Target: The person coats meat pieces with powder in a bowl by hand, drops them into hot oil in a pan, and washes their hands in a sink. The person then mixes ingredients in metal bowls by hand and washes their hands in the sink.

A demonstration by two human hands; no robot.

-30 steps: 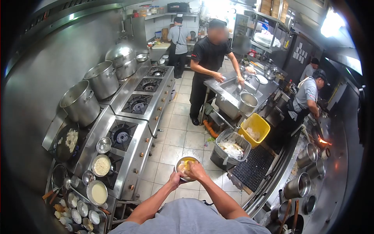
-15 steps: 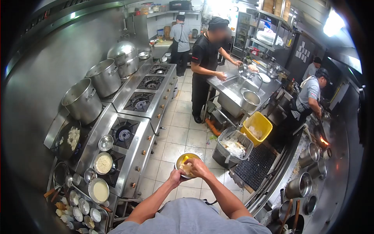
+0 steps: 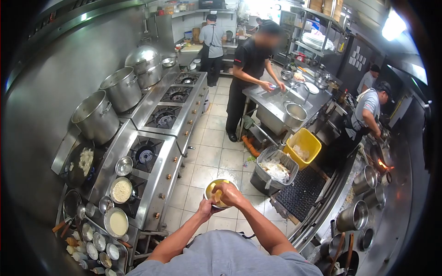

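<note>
A metal bowl (image 3: 207, 188) with yellow and pale contents is held out in front of my body, above the tiled floor. My left hand (image 3: 207, 207) is closed on the near left side of its rim. Over the bowl, my right hand (image 3: 229, 193) reaches in from the right with its fingers bent down among the contents. What those fingers hold, if anything, is hidden.
Left stands a gas range (image 3: 163, 172) with a bowl of pale crumbs (image 3: 121, 190), a bowl of creamy liquid (image 3: 116, 222) and a pan of frying food (image 3: 83, 161). A lined bin (image 3: 275, 168) and yellow tub (image 3: 303, 148) stand ahead right. A co-worker (image 3: 251, 64) is at the sink.
My right hand has shifted slightly within the bowl, while my left hand keeps its hold. The co-worker at the sink leans further forward, both hands closer together.
</note>
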